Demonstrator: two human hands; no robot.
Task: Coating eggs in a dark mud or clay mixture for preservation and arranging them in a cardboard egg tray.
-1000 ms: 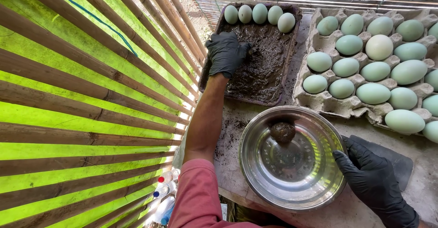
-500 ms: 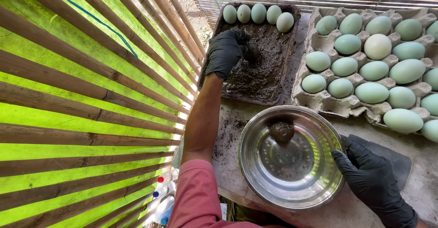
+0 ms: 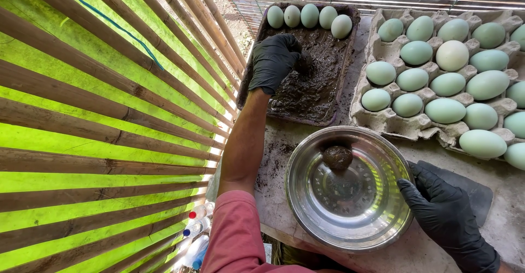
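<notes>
Reaching forward and to the left, the left hand (image 3: 275, 61) is seen curled in a black glove over a mud-coated lump (image 3: 302, 61) in the dark tray of mud (image 3: 343, 71); whether the lump is truly gripped cannot be told; five pale eggs (image 3: 309, 15) are lined along the tray's far end, its long axis running away from the person; nearer the body, a steel bowl (image 3: 350, 189) is set on the counter (image 3: 500, 166), a coated egg (image 3: 337, 156) lying inside; the right hand (image 3: 437, 207), fingers bent, is laid against the bowl's right rim; beyond it a carton of greenish eggs (image 3: 451, 81) is placed.
</notes>
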